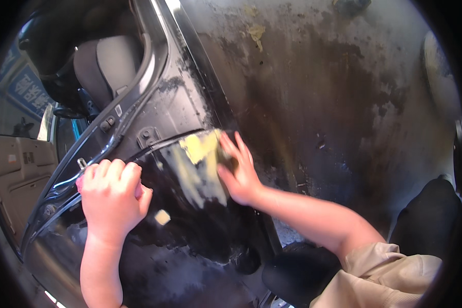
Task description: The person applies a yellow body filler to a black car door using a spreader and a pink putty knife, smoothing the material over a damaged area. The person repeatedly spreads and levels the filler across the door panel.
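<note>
My left hand is closed in a fist over the edge of a black car body panel. Pink bits of something soft-looking poke out on both sides of that fist; its kind is mostly hidden. My right hand lies at the panel's outer edge with its fingers spread. It touches the smeared yellow body filler, which fades to pale streaks down the panel. Between its thumb and forefinger shows a dark patch that I cannot make out. A small pale square sits on the panel between my hands.
The door opening on the left shows a grey seat and beige interior trim. Bare grey patches mark the sill above the filler. To the right spreads a stained, dark floor. My dark-clad knee is close to the panel.
</note>
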`<action>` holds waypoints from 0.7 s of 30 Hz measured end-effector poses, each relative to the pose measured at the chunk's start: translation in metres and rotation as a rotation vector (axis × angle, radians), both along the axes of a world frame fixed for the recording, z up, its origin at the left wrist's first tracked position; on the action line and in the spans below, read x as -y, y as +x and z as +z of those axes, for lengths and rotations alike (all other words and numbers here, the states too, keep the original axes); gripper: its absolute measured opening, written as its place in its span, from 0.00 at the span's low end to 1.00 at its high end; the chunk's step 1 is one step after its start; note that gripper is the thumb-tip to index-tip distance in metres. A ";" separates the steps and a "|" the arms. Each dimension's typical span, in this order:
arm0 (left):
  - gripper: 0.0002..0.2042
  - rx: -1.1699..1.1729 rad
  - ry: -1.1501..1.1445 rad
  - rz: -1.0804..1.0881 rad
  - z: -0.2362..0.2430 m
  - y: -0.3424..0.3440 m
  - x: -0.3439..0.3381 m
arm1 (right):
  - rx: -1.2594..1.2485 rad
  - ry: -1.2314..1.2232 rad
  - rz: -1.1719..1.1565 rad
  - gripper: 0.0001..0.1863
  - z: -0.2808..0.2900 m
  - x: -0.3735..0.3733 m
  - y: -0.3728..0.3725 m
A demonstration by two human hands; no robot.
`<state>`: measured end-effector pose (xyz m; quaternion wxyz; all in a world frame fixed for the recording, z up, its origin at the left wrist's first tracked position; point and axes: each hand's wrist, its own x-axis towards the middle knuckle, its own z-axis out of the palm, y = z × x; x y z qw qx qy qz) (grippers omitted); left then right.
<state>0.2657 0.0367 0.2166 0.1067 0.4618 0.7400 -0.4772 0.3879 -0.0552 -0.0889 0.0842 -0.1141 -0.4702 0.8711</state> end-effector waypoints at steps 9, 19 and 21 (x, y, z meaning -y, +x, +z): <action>0.10 0.007 -0.018 0.007 0.003 -0.002 -0.002 | -0.015 0.000 0.080 0.44 -0.004 0.013 0.032; 0.11 0.020 -0.014 0.001 0.002 0.000 0.000 | -0.029 0.012 0.092 0.45 -0.007 0.009 0.029; 0.11 0.016 -0.018 0.002 0.002 -0.002 0.001 | -0.042 0.009 0.044 0.43 -0.008 0.009 0.012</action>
